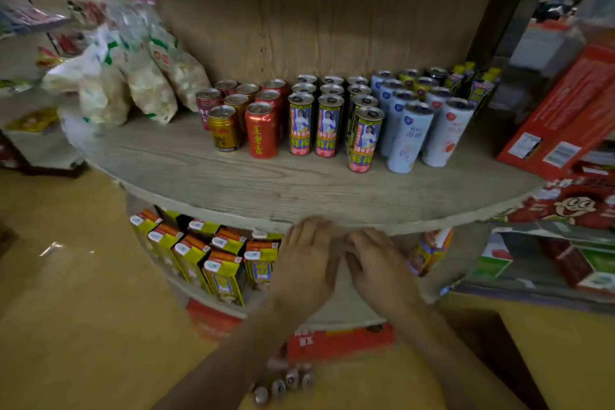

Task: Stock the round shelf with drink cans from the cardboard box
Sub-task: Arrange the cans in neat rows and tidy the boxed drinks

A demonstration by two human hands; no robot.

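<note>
The round wooden shelf [233, 176] carries rows of drink cans at its back: red and gold short cans [261, 133], tall cans with a printed figure [301, 123] and pale blue-and-white tall cans [409, 136]. My left hand [306, 260] and my right hand [376, 263] hover side by side just below the shelf's front edge, blurred, with fingers fairly straight and nothing clearly in them. Below my arms lies a red cardboard box [339, 343], and several can tops [283, 386] show in front of it.
White snack bags [143, 76] fill the shelf's left end. Yellow drink cartons [199, 260] stand on the lower tier. Red cartons [565, 110] lean at the right. Shelves of goods stand at the far left, over a yellow-brown floor [66, 309].
</note>
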